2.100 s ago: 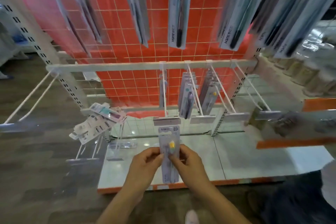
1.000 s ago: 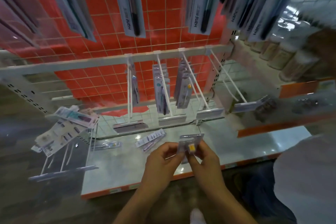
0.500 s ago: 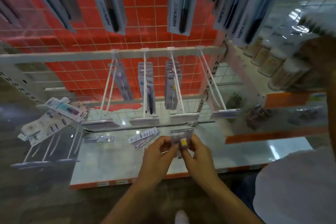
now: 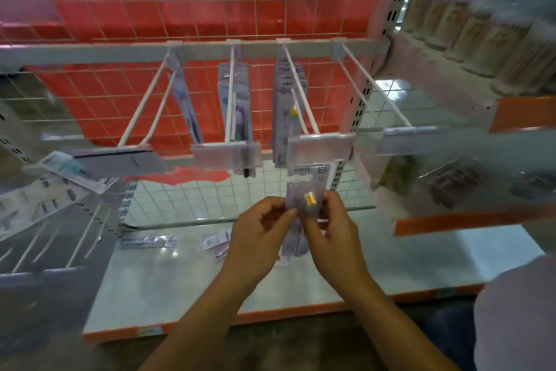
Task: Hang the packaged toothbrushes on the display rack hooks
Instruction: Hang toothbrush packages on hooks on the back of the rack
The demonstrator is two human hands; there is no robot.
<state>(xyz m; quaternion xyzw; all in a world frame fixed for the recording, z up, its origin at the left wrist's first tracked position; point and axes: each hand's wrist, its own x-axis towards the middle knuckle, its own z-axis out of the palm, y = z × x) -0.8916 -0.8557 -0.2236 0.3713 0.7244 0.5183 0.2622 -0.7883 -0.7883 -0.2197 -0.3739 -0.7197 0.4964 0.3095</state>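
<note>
Head view is showing the packaged toothbrush (image 4: 305,199) being held upright between both hands, its hang-hole card now sitting just below the price-tag holder (image 4: 319,146) of the third hook (image 4: 299,93) along the rail (image 4: 90,53). A second ago the pack was lying tilted and lower, nearer the shelf edge; it has since been turned vertical and lifted toward the hook's tip, so the person seems to be lining the hole up for threading, though the pack is not yet on the wire. The left hand (image 4: 260,230) is pinching the pack's left edge with curled fingertips, and the right hand (image 4: 332,227) is gripping the right edge, thumb across the front near the yellow brush head. That hook is already carrying several matching packs (image 4: 284,105) pushed back toward the orange grid panel (image 4: 210,9), and the neighbouring hook (image 4: 231,90) is holding a similar bunch. The far-right hook (image 4: 376,87) is hanging bare, as is the left one apart from a single pack (image 4: 186,108) at its back. Two more packs, one clear (image 4: 147,241) and one partly hidden behind the left wrist (image 4: 216,242), are lying on the white base shelf (image 4: 180,286), so hanging work looks to be remaining. To me, the tag holder is the obstacle: the hole has to clear it.
</note>
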